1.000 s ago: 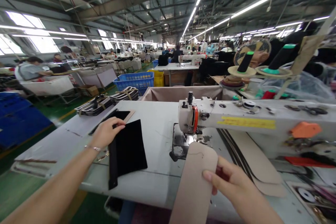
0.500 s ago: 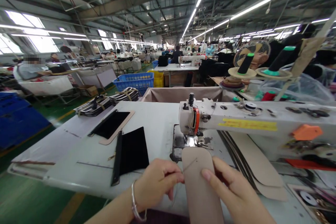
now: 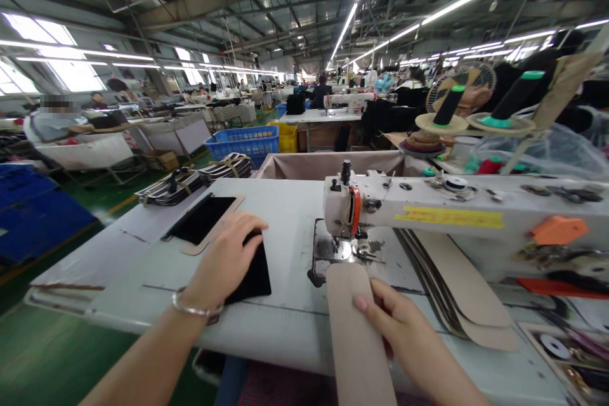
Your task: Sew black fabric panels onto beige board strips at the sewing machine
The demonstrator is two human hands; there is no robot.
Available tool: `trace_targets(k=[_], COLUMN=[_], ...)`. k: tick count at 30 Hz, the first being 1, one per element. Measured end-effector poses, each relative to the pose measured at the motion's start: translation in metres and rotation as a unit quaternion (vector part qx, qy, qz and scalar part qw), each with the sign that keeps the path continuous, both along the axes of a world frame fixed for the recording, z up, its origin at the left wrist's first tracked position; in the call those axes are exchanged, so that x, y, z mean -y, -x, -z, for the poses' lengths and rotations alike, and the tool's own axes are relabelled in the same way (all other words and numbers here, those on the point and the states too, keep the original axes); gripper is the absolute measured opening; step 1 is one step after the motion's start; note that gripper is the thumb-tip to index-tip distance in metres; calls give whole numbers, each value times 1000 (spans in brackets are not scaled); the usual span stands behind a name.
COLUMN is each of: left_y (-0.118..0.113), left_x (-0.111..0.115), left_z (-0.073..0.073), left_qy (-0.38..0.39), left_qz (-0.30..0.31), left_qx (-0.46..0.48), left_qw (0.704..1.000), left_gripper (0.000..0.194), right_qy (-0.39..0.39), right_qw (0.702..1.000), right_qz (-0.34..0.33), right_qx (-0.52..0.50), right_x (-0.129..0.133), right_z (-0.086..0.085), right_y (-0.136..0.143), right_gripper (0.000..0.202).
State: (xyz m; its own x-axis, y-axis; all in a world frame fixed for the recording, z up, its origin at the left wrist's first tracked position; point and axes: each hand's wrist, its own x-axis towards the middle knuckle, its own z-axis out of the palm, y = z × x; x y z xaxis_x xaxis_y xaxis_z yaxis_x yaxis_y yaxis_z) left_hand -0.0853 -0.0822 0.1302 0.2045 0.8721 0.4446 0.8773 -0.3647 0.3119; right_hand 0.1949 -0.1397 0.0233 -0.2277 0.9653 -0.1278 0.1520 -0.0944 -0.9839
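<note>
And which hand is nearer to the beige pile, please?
Right. The right hand is just left of the beige pile, holding a beige strip; the left hand is farther left, over a black panel.

Room between black panel (image 3: 255, 276) and obstructing sewing machine (image 3: 451, 205)

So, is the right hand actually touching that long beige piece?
Touching. The head view shows the right hand gripping the long beige piece, thumb on its upper face, other fingers curled behind its right edge.
</note>
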Motion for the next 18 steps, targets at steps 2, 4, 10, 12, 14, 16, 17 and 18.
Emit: trace_targets(k=[2, 4, 10, 12, 14, 16, 17, 18], left_y=[15, 10, -59, -68, -67, -63, -61, -59], left_x=[-21, -29, -14, -19, -29, -39, -43, -47], left_z=[3, 16, 81, 96, 103, 104, 103, 102], left_qy=[-55, -59, 104, 128, 140, 148, 152, 157], left_qz=[-94, -69, 276, 302, 313, 326, 326, 323], left_qx=[-189, -283, -250, -218, -197, -183, -176, -168], left_qw=[976, 955, 923, 919, 918, 916, 916, 918], left_gripper=[69, 84, 50, 46, 44, 47, 49, 50], right_qy=[6, -21, -136, -235, -330, -366, -366, -361], right_qw=[999, 992, 939, 905, 871, 864, 866, 871], right_qz=[8, 40, 102, 54, -3, -35, -38, -37], right_qx=[37, 118, 299, 350, 363, 344, 338, 332], right_x=[-18, -37, -57, -51, -45, -44, -45, -47], right_z=[15, 28, 40, 43, 48, 53, 55, 57], right_y=[3, 7, 9, 1, -9, -18, -21, -23], right_gripper=[38, 33, 48, 33, 41, 49, 49, 48])
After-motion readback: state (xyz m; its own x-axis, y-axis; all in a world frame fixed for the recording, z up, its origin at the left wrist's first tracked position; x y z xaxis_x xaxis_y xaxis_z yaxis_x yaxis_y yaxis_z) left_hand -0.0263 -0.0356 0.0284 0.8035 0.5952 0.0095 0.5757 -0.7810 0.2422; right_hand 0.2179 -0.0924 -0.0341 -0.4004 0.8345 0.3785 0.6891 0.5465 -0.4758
